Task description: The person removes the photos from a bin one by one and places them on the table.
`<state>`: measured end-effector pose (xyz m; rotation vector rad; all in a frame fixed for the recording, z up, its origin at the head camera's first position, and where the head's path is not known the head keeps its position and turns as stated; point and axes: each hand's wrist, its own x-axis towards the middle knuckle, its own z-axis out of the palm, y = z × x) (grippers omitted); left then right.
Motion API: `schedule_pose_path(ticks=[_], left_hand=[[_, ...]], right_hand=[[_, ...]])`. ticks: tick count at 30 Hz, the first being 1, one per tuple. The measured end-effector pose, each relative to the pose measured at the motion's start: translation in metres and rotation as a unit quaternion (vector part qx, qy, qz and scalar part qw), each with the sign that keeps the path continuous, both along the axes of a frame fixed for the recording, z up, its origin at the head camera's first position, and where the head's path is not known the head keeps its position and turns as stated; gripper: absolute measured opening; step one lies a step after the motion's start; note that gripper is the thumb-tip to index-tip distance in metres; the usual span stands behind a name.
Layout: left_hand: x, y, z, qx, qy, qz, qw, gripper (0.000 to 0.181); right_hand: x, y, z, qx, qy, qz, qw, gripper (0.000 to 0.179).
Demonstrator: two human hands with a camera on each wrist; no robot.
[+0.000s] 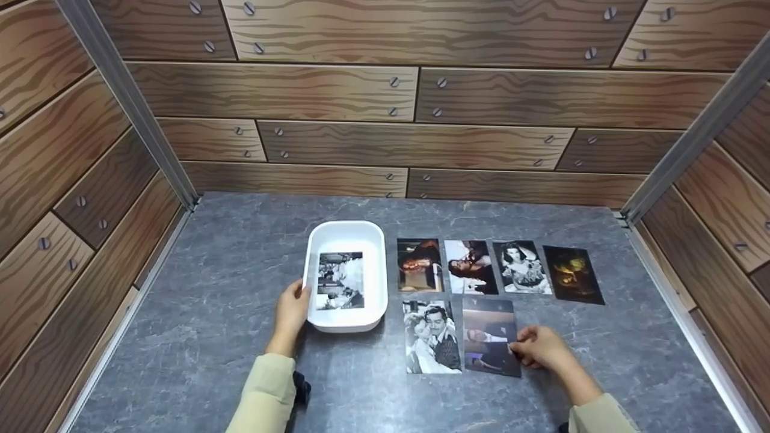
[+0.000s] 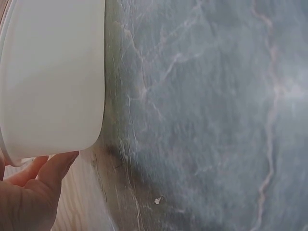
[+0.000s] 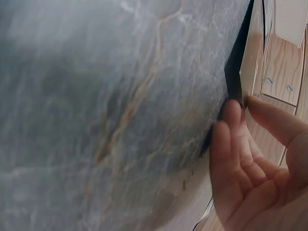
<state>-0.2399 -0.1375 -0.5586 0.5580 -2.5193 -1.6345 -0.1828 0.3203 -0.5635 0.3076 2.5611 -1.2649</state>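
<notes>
A white, rounded rectangular plastic tub (image 1: 376, 313) stands left of centre, with a black-and-white photo print (image 1: 340, 281) lying inside it. My left hand (image 1: 293, 310) holds the tub's left rim; the left wrist view shows the fingers (image 2: 50, 173) against the tub's wall (image 2: 53, 86). To the right, my right hand (image 1: 541, 349) pinches the right edge of a colour photo print (image 1: 488, 334) showing a figure in a dark suit. In the right wrist view that photo print (image 3: 251, 57) is seen nearly edge-on, raised off the table, between thumb and fingertips (image 3: 233, 109).
Beside the held print lies a black-and-white photo of a couple (image 1: 432, 337). Several more prints form a row behind, ending at a dark one (image 1: 572, 274) on the right. The grey marbled table (image 1: 240, 252) is bounded by wood-patterned walls (image 1: 337, 90) on three sides.
</notes>
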Motion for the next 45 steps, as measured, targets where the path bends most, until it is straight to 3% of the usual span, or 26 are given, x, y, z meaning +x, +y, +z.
schedule_pose_path(ticks=[9, 16, 23, 28, 32, 37, 41, 45], left_hand=[[0.000, 0.000, -0.002, -0.004, 0.012, -0.003, 0.9999, 0.041], [0.001, -0.001, -0.001, -0.014, 0.007, -0.002, 0.9999, 0.041], [0.001, -0.001, -0.002, -0.016, 0.011, -0.005, 0.9998, 0.040], [0.000, -0.001, -0.002, -0.019, 0.013, -0.006, 0.9997, 0.040], [0.000, -0.002, -0.002, -0.019, 0.016, -0.006, 0.9997, 0.040], [0.001, -0.003, -0.001, -0.015, 0.018, -0.008, 0.9997, 0.040], [0.001, -0.002, 0.000, -0.012, 0.022, -0.008, 0.9997, 0.040], [0.002, -0.001, 0.000, -0.010, 0.019, -0.009, 0.9997, 0.040]], right_hand=[[0.000, -0.001, 0.003, 0.061, 0.014, 0.021, 0.9978, 0.020], [-0.004, 0.000, 0.008, 0.136, 0.051, 0.069, 0.9870, 0.022], [-0.004, 0.002, 0.008, 0.151, 0.055, 0.068, 0.9847, 0.027], [-0.013, 0.003, 0.020, 0.146, 0.060, 0.065, 0.9853, 0.039], [-0.027, -0.003, 0.038, 0.104, 0.089, 0.051, 0.9893, 0.053], [-0.049, -0.030, 0.064, -0.019, 0.094, 0.024, 0.9951, 0.063], [-0.064, -0.067, 0.081, -0.120, 0.100, 0.015, 0.9876, 0.066], [-0.073, -0.112, 0.088, -0.192, 0.114, 0.016, 0.9746, 0.067]])
